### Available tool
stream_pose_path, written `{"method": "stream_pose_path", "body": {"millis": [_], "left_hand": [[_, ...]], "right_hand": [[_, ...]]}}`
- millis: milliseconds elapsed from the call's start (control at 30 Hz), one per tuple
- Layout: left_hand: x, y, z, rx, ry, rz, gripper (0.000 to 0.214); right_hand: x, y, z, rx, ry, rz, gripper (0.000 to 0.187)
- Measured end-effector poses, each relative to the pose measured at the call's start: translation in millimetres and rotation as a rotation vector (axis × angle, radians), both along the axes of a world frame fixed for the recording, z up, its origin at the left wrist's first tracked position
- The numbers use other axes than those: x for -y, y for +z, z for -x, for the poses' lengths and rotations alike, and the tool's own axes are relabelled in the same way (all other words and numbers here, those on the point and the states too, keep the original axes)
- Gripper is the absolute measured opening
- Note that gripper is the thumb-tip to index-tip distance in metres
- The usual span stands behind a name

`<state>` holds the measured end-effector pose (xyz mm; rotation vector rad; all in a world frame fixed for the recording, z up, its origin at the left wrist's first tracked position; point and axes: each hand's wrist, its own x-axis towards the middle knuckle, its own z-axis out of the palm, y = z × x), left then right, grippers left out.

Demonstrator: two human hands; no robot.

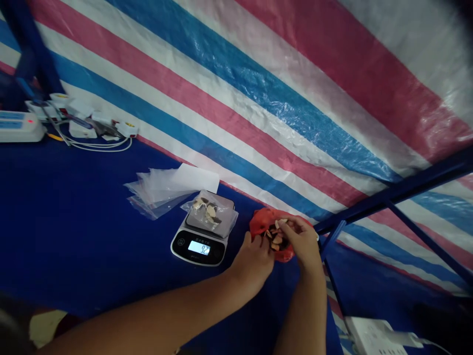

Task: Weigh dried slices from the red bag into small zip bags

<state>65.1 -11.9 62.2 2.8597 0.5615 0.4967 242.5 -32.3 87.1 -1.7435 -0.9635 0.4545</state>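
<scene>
Dried slices (276,241) lay in one red bag (261,217). My right hand (303,240) pinched one; my left hand (257,259) half-curled, its grip unclear.

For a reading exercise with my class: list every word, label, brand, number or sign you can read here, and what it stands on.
"9.2": on the lit display of the scale; the decimal point is not sharp.
Characters above and below the display, and the round emblem beside it: too small to read.
Yellow labels on white blocks: too blurred.
</scene>
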Motion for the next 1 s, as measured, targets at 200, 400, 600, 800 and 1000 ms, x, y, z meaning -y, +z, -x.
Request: {"method": "stream_pose_path", "body": {"millis": [200, 400, 600, 800, 1000], "left_hand": [[-79, 56.4, 81, 0.419, 0.179, -0.015, 0.024], [-200, 12.4, 163, 0.478, 0.754, -0.018, 0.033], [-202, -27.3, 171, 0.39, 0.73, -0.069, 0.037], [-202, -23.1, 172, 0.4, 0.687, -0.072, 0.037], [-204, -26.9, 174, 0.416, 0.696, -0.05, 0.037]], "right_hand": [[-15, -2.7, 27, -0.117, 0.047, -0.025, 0.048], [-30, -15.5, 56, -0.048, 0.238, 0.004, 0.034], [-35, -21.9, 64, 0.066, 0.286, 0.091, 0.03], [-39, -22.9, 73, -0.049, 0.303, 0.129, 0.031], [-45, -29.0, 78, -0.113, 0.29, 0.117, 0.035]]}}
